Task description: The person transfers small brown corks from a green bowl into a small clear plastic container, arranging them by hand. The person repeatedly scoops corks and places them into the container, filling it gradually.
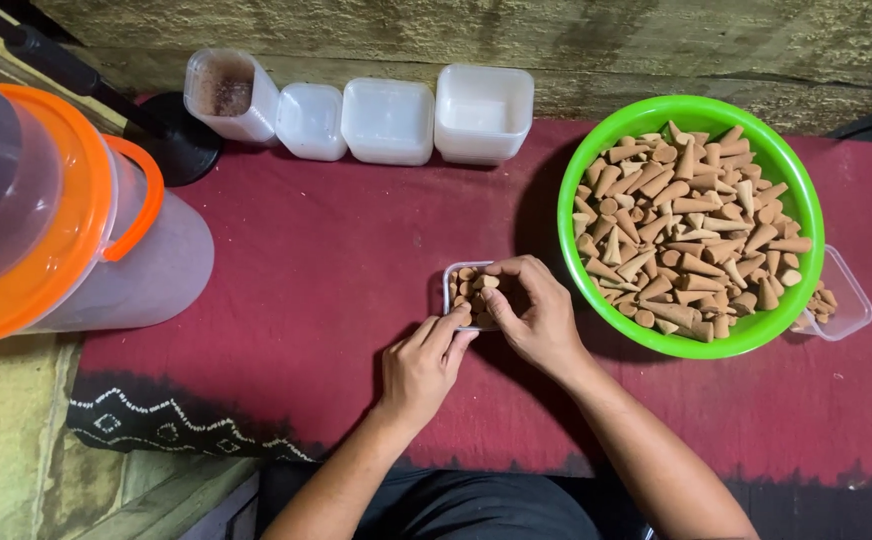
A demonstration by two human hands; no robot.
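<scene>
A small clear plastic box (pixel 459 292) sits on the dark red cloth (pixel 336 300) near the middle of the view, partly filled with tan cones (pixel 473 285). The left hand (pixel 422 365) comes in from 6 o'clock; its fingertips touch the box's near edge, curled against the rim. The right hand (pixel 536 310) lies over the box's 3 o'clock side, its fingers closed on a cone (pinched at the tip of thumb and forefinger). At 2 o'clock from the hands stands a green bowl (pixel 596 150) heaped with the same cones, and another clear box (pixel 841 300) pokes out beyond it. Along the 12 o'clock edge runs a row of white containers (pixel 386 120). An orange-lidded jug (pixel 76 240) lies at 9 o'clock.
</scene>
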